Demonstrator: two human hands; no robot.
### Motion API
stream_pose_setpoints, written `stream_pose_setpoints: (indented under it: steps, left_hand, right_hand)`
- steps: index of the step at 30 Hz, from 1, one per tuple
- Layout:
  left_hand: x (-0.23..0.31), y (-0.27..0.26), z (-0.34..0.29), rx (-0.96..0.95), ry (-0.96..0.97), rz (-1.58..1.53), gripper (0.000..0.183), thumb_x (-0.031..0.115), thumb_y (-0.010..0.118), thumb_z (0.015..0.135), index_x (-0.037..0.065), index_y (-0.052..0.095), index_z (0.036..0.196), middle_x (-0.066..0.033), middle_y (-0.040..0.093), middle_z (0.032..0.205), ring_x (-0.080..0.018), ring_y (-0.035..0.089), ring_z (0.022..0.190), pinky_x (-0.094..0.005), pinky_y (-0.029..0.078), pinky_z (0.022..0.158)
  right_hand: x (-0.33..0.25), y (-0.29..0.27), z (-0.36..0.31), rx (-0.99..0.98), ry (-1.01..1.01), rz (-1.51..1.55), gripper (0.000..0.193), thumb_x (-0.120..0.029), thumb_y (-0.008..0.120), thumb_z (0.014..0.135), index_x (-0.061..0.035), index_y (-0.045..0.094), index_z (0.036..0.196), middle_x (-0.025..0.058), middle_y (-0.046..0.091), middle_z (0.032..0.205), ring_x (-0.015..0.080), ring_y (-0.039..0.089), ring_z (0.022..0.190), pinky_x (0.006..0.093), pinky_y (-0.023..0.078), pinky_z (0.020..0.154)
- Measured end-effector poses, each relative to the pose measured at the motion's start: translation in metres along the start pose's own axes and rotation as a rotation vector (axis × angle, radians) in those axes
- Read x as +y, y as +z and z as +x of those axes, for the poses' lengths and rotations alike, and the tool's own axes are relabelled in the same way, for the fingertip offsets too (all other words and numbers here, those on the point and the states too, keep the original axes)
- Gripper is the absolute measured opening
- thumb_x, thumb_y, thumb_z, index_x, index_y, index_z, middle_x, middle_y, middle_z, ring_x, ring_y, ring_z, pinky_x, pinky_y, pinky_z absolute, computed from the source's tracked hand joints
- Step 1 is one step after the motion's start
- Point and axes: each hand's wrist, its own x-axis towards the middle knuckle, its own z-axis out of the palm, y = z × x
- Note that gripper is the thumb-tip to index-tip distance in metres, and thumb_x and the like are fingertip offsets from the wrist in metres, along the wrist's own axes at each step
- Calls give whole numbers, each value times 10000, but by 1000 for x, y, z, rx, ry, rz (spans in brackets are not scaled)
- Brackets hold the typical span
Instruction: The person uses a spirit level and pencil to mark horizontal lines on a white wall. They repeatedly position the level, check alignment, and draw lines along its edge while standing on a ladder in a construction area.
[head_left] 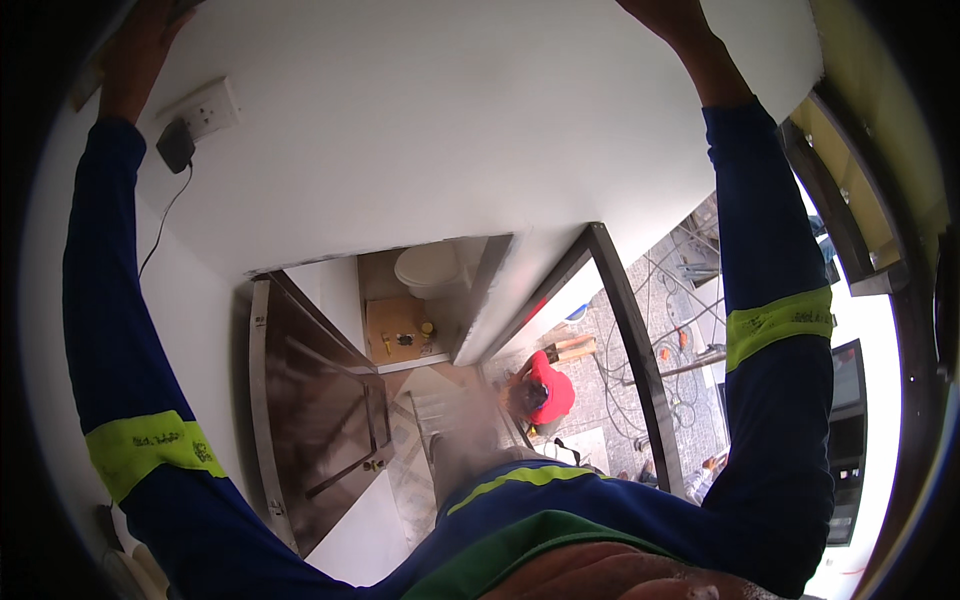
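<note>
Both my arms, in dark blue sleeves with yellow-green bands, reach up along a white wall (pixel 480 130). My left hand (pixel 142 50) is at the top left, above a white wall socket (pixel 212 108) with a black plug-in adapter (pixel 175 146) and its hanging cord. A brownish edge (pixel 88 84) shows beside that hand; I cannot tell whether it is held. My right hand (pixel 672 18) is at the top edge against the white surface, mostly cut off. The fingers of both hands are largely out of view, so their grip is hidden.
Below is a brown door (pixel 325 410), standing open beside a doorway with a toilet (pixel 428 268) and a cardboard sheet (pixel 392 335). A person in a red top (pixel 550 388) crouches by a dark door frame (pixel 635 350). Cables (pixel 640 395) lie on the paving outside.
</note>
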Motion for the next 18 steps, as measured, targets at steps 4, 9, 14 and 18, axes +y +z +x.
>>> stream_pose_setpoints:
  steps: [4,9,14,18]
  left_hand:
    - [25,-13,3,58,-77,98,683,72,764,842,79,481,1464,-152,550,1342,-356,513,1260,-465,441,1108]
    - [25,-18,4,19,-65,46,623,159,765,870,88,504,1431,-150,543,1353,-358,518,1265,-472,431,1118]
    - [27,-22,6,-4,-86,42,608,155,760,867,85,510,1417,-157,560,1318,-364,531,1242,-488,419,1124]
    - [25,-23,6,18,-55,35,613,169,747,874,94,505,1432,-159,563,1315,-366,533,1245,-507,398,1135]
  right_hand:
    - [-9,10,1,148,3,-138,522,-198,840,839,-60,600,1282,146,645,1226,308,650,1097,402,562,919]
    - [-14,19,3,244,8,-146,534,-392,799,870,-151,599,1303,68,662,1239,236,666,1114,354,625,841]
    - [-16,19,-5,136,94,-131,534,-418,786,871,-144,596,1289,57,645,1286,227,640,1153,356,621,852]
    - [-17,18,-4,113,114,-132,559,-414,778,887,-125,584,1324,69,630,1312,238,624,1193,364,617,873]
